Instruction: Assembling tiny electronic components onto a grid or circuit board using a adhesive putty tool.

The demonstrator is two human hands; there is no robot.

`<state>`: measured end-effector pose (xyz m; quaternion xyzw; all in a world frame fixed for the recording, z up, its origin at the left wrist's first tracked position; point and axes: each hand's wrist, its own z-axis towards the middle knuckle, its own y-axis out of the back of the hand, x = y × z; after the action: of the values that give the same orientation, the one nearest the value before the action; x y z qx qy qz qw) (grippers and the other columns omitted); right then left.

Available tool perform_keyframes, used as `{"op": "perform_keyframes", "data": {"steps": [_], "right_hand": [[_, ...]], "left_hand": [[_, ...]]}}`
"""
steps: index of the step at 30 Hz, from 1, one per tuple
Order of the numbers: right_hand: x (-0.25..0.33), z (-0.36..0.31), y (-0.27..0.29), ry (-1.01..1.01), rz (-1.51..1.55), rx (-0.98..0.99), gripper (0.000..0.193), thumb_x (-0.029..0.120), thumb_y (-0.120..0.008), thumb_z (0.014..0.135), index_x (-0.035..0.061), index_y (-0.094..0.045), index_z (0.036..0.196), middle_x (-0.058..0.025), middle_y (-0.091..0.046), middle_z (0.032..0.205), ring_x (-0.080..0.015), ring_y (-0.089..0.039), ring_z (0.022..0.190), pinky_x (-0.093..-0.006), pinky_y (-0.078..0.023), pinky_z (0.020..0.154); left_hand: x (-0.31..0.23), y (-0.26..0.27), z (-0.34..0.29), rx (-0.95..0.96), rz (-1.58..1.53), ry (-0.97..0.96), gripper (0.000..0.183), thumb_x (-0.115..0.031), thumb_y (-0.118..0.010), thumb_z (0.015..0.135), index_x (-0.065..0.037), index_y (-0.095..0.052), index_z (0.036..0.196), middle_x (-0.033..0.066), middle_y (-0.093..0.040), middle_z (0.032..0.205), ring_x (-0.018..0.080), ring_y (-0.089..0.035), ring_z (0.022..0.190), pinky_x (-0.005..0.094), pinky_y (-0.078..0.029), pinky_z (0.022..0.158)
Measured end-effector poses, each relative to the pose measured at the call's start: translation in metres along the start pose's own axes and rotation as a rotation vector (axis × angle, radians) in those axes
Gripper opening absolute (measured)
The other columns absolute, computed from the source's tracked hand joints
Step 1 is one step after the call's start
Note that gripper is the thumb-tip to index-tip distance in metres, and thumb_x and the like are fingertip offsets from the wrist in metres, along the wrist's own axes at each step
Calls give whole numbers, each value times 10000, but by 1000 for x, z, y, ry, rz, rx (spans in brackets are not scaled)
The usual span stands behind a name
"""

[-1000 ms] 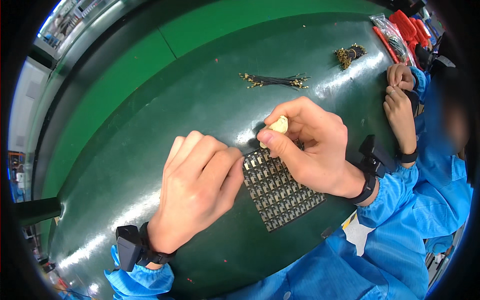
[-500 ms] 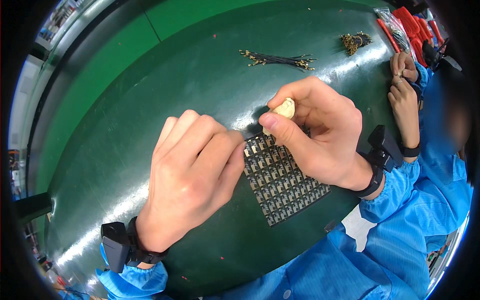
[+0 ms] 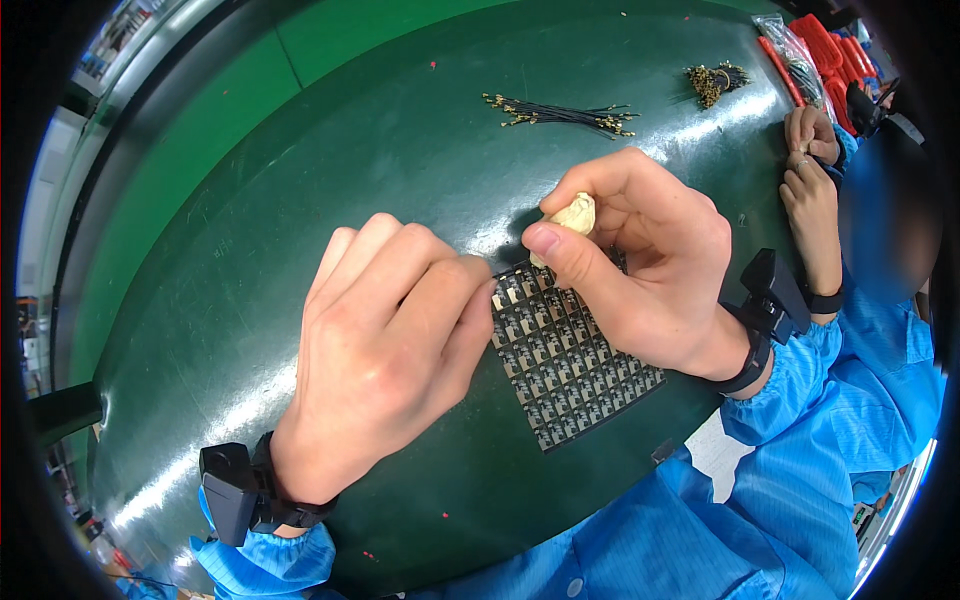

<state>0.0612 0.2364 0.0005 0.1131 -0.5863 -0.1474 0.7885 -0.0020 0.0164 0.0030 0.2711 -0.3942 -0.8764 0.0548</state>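
Note:
A dark panel of small circuit boards [image 3: 575,365], set in rows, lies on the green table before me. My left hand [image 3: 385,335] is closed, its thumb and forefinger pinched at the panel's upper left corner; the fingertips are partly hidden. Between thumb and fingers of my right hand [image 3: 650,260] is a pale yellow, crumpled-looking lump [image 3: 575,217], held over the panel's upper edge. That hand covers the panel's upper right part. Whether the lump touches the boards I cannot tell.
Beyond the panel lies a loose bundle of thin black cables with gold ends [image 3: 560,115]. A second, tied cable bundle [image 3: 715,83] is farther right. At the right a co-worker's hands [image 3: 812,170] work near red items [image 3: 825,55] and a clear plastic bag [image 3: 785,45].

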Motion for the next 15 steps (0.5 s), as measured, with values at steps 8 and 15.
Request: {"op": "perform_keyframes", "data": {"steps": [8,15], "right_hand": [[-1,0,0,47,-80,12,196,-99,-763,972,-83,-641,1124,-69,-718,904,-65,-696,799,-206,-540,680],[-2,0,-1,150,-156,20,210,-107,-763,968,-92,-643,1139,-72,-717,914,-72,-698,801,-212,-545,680]], "left_hand": [[0,0,-1,-5,3,2,240,84,-842,712,-23,-749,905,82,-670,832,271,-618,738,383,-463,668],[2,0,-1,-19,3,-4,238,88,-839,711,-25,-740,895,81,-663,822,270,-611,727,380,-461,662]]}}
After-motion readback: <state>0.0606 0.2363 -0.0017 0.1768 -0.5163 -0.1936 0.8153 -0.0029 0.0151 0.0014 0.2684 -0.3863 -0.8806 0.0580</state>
